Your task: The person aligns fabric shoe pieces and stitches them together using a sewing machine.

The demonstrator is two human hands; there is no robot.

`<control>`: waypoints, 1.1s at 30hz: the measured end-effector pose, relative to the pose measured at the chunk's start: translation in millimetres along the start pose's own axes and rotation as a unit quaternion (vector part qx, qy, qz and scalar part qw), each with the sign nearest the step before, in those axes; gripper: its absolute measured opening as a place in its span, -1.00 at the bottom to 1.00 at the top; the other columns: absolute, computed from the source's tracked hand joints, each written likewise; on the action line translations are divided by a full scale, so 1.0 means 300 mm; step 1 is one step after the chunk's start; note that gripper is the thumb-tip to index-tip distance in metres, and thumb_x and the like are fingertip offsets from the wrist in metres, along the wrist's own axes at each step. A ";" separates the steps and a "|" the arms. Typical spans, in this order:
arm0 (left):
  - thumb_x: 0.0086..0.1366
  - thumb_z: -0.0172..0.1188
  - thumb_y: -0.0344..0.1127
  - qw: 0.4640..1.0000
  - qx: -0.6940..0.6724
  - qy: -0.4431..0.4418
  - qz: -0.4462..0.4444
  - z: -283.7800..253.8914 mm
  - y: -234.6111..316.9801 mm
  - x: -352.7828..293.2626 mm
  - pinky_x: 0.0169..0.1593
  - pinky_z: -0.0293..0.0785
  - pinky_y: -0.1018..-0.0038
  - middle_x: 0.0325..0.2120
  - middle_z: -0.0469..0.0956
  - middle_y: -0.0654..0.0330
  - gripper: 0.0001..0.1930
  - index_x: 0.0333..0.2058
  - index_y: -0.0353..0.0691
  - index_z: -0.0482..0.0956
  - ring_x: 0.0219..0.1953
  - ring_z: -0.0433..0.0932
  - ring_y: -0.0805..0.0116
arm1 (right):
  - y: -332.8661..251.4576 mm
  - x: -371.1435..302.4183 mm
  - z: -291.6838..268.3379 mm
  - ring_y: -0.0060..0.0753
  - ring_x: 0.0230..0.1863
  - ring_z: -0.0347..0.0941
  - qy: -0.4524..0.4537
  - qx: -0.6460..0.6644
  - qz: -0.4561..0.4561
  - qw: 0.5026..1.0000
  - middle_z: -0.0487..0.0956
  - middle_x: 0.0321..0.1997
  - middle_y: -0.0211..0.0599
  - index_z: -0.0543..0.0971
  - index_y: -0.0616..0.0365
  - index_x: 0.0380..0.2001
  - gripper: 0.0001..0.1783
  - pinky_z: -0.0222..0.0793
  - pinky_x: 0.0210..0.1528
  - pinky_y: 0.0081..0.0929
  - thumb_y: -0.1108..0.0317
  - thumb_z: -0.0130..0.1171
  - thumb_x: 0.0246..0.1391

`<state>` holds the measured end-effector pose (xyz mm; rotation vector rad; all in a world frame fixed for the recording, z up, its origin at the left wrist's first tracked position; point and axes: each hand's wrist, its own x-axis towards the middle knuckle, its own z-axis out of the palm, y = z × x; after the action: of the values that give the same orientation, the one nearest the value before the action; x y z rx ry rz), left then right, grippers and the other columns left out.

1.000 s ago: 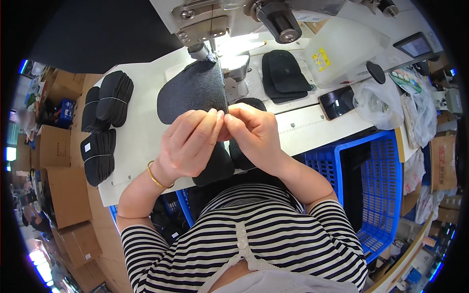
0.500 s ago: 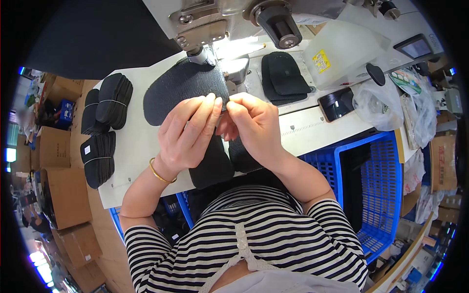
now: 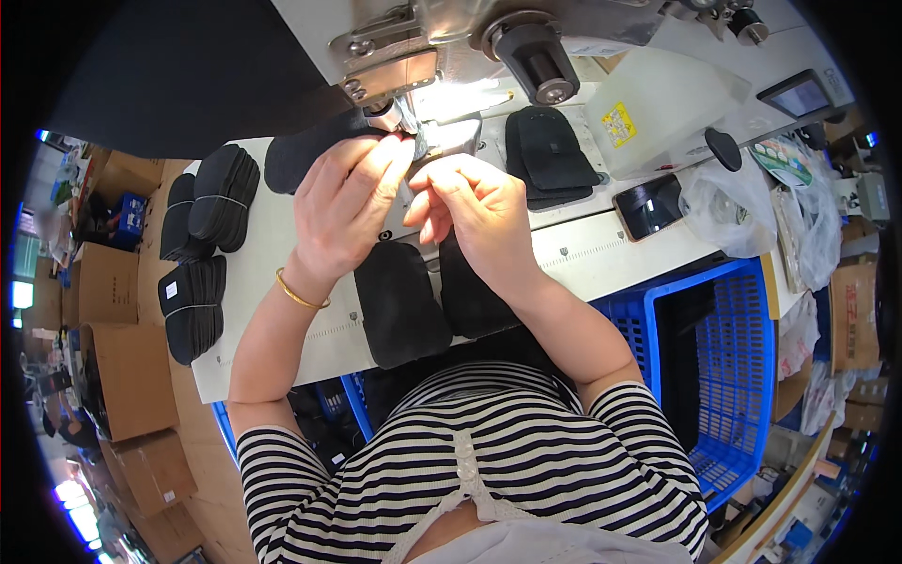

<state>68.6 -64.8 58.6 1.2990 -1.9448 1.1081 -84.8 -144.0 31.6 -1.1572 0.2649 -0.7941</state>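
A sewing machine's presser foot (image 3: 395,115) stands over a black, insole-shaped fabric pad (image 3: 305,150), which lies partly behind my left hand (image 3: 343,207). The left fingertips are pinched together right beside the foot; what lies between them is too small to make out. Close by on the right, my right hand (image 3: 479,216) has its fingers curled in and the thumb near the index finger. Whether it holds anything is hidden. Below my hands, two more black pads, one left (image 3: 399,305) and one right (image 3: 474,296), lie at the table's near edge.
Banded bundles of black pads (image 3: 221,202) stand at the table's left. Right of the machine are stacked black pads (image 3: 550,155), a phone (image 3: 648,207) and a plastic bag (image 3: 723,207). A blue basket (image 3: 742,367) sits below the right edge. Cardboard boxes (image 3: 127,376) line the left.
Both hands have moved up and apart, the left to the presser foot, the right slightly left. The black pad has shifted away from me, farther under the machine.
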 end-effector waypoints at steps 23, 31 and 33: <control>-0.04 0.22 -0.62 0.985 -0.053 -0.032 -0.162 0.020 -0.037 -0.087 -0.07 0.55 0.32 -0.09 0.52 0.03 -0.59 -0.12 -0.36 0.60 -0.09 0.56 0.09 | 0.017 -0.036 -0.014 -0.60 -0.43 0.58 -0.034 -0.063 0.060 0.996 0.68 -0.37 -0.22 0.60 0.30 -0.20 -0.76 0.47 -0.39 -0.70 0.32 0.09 0.30; -0.08 0.26 -0.52 0.991 0.001 -0.091 -0.096 -0.137 0.043 0.022 -0.53 0.34 0.49 -0.40 0.49 0.30 -0.54 -0.10 -0.15 0.66 -0.59 0.43 0.40 | 0.063 -0.031 0.050 -0.62 -0.62 0.13 -0.009 -0.172 -0.064 0.983 0.35 -0.68 -0.21 0.48 0.33 -0.44 -0.83 0.18 -0.56 -0.47 0.43 0.12 0.18; -0.08 0.27 -0.50 0.990 -0.007 -0.102 -0.101 -0.127 0.052 0.024 -0.54 0.33 0.49 -0.43 0.46 0.31 -0.56 -0.12 -0.13 0.67 -0.59 0.42 0.42 | 0.053 -0.042 0.055 -0.60 -0.63 0.13 -0.006 -0.170 -0.055 0.984 0.34 -0.67 -0.16 0.48 0.32 -0.43 -0.85 0.17 -0.56 -0.45 0.45 0.11 0.17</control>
<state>51.3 -32.5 78.6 1.6151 -1.9075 0.8907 -77.6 -120.9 21.6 -1.5078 0.3388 -0.8595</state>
